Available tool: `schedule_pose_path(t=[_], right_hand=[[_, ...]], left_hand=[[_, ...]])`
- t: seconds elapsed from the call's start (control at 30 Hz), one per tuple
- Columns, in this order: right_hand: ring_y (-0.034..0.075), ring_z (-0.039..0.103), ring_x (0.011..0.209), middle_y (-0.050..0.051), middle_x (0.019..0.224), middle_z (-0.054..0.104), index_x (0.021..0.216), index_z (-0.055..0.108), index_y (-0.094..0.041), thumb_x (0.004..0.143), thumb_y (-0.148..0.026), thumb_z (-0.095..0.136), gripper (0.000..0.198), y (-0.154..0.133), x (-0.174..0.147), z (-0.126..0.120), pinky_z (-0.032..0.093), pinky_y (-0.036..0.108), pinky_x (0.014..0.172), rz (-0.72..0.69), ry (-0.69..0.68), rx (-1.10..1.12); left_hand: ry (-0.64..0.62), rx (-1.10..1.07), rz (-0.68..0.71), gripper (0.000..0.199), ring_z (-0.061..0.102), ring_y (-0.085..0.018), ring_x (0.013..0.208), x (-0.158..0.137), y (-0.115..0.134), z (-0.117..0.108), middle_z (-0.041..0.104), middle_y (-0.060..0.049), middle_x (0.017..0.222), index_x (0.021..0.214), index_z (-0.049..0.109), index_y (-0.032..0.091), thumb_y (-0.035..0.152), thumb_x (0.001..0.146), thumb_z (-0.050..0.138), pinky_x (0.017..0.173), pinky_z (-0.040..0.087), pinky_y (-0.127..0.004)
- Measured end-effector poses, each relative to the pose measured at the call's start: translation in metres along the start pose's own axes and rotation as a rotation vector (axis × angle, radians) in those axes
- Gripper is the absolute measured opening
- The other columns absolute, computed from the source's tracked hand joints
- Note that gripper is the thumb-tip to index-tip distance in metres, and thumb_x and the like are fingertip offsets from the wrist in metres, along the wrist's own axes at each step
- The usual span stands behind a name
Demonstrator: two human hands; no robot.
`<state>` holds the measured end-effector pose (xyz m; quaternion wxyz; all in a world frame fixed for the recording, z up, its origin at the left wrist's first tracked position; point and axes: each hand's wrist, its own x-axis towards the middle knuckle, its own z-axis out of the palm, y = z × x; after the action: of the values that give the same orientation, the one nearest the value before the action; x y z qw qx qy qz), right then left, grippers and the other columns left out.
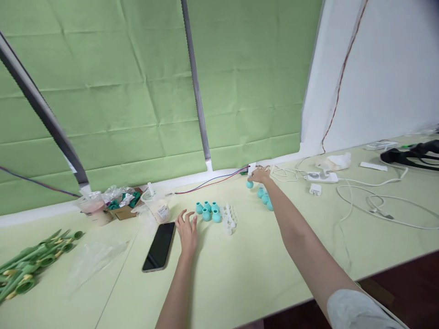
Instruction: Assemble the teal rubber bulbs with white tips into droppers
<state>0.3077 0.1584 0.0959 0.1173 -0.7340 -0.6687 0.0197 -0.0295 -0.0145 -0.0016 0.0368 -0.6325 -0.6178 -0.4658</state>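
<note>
My left hand [187, 230] hovers over the table between the phone [159, 247] and a cluster of small turquoise vase-shaped pieces [206, 214]; its fingers are apart and hold nothing. Beside that cluster lie several small translucent white plastic pieces [229, 218]. Farther back on the right, my right hand [260, 175] reaches across, with its fingertips closed at the top of one turquoise vase [249, 184]. More turquoise vases [265, 198] stand in a slanting row nearby, partly behind my right forearm.
Against the wall stand a drink cup [160, 208], a small cardboard box [124, 212] and another cup [97, 211]. Green artificial stems [37, 265] and a clear plastic bag [98, 258] lie at left. A power strip [321, 177], charger [315, 189] and loose white cables [373, 196] occupy the right.
</note>
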Motion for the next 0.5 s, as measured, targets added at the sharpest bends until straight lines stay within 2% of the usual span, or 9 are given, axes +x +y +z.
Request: schedule_pose_path(t=[0.1, 0.23, 0.5], right_hand=[[0.036, 0.03, 0.121, 0.017, 0.12, 0.049, 0.099, 0.064, -0.014, 0.071, -0.043, 0.054, 0.041, 0.007, 0.005, 0.004, 0.02, 0.054, 0.094, 0.04, -0.08, -0.096], [0.039, 0.031, 0.119, 0.016, 0.119, 0.051, 0.104, 0.061, -0.016, 0.066, -0.044, 0.06, 0.047, 0.008, 0.014, 0.004, 0.02, 0.058, 0.093, 0.08, -0.15, -0.145], [0.038, 0.028, 0.121, 0.02, 0.12, 0.048, 0.116, 0.052, -0.012, 0.066, -0.036, 0.062, 0.057, 0.008, 0.018, 0.007, 0.008, 0.062, 0.094, 0.098, -0.248, -0.283]], left_hand=[[-0.007, 0.006, -0.013, 0.035, 0.033, -0.026, 0.116, 0.0, 0.0, 0.0, 0.041, -0.009, 0.123, 0.102, 0.058, 0.022, 0.041, 0.089, 0.031, 0.098, 0.03, -0.047], [-0.016, 0.024, -0.022, 0.033, 0.034, -0.026, 0.114, 0.0, 0.002, 0.0, 0.041, -0.009, 0.122, 0.1, 0.059, 0.023, 0.04, 0.088, 0.034, 0.098, 0.029, -0.047], [-0.029, 0.041, -0.036, 0.031, 0.033, -0.027, 0.112, 0.0, 0.003, 0.001, 0.042, -0.009, 0.12, 0.097, 0.061, 0.022, 0.039, 0.088, 0.036, 0.097, 0.031, -0.047]])
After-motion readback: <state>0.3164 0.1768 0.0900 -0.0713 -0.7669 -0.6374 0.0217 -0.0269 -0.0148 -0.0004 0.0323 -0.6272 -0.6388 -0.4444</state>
